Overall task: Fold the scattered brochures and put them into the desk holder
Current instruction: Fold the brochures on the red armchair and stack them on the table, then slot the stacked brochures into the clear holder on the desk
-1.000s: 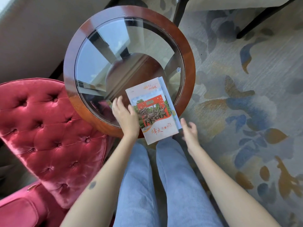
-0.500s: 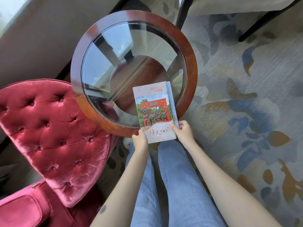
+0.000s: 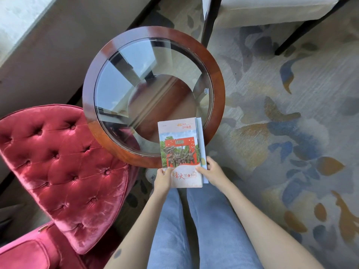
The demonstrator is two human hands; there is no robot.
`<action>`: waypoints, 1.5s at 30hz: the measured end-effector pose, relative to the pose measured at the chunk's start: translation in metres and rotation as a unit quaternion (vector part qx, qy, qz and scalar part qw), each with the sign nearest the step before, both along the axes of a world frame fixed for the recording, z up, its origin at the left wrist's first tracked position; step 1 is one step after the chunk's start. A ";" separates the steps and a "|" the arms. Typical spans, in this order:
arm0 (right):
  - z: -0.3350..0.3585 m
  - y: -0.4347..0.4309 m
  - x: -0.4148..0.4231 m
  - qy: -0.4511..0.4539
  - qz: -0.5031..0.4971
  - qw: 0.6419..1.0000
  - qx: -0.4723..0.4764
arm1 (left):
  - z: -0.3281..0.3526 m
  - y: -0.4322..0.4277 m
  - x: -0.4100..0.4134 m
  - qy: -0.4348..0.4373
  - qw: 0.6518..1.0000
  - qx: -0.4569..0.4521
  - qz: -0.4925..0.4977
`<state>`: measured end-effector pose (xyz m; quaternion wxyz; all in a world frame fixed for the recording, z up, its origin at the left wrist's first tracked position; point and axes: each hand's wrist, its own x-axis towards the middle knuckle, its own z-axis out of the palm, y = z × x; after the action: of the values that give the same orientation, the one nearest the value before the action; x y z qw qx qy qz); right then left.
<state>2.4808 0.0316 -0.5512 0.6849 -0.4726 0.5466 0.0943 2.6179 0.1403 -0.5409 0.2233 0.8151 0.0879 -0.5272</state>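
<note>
Two hands: left hand [image 3: 164,179], right hand [image 3: 212,171] grip one folded brochure [image 3: 180,150]

Head camera looks steeply down, close above the round table [image 3: 217,98].

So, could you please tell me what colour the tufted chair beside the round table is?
Deep red velvet: the tufted chair, clearest in the head view.

— What is different from 1 second ago?
— My left hand [image 3: 164,178] lay flat on the brochure [image 3: 180,152], and my right hand [image 3: 210,171] was off it. Now both pinch its near edge.
— And the brochure?
— It turned straighter and slid nearer, over the table's rim [image 3: 217,105].
</note>
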 end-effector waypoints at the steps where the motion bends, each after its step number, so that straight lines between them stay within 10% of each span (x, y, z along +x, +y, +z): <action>1: 0.000 0.000 -0.003 -0.002 0.002 1.000 -0.001 | 0.000 0.001 -0.001 0.005 1.000 -0.006 -0.002; 16: 0.029 -0.038 -0.014 -0.049 -0.023 0.994 -0.097 | 0.014 -0.038 0.002 -0.005 0.994 -0.107 0.027; 28: 0.143 -0.160 0.014 -0.133 -0.067 0.964 -0.222 | 0.150 -0.163 0.040 -0.077 0.963 -0.258 -0.018; 45: 0.415 -0.338 -0.058 -0.254 -0.180 0.848 -0.428 | 0.420 -0.368 -0.002 -0.187 0.788 -0.556 -0.188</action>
<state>2.4227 -0.3065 -0.1360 0.5344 -0.6195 0.4154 -0.3976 2.6158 -0.2277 -0.1208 0.5467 0.6331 -0.4190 -0.3532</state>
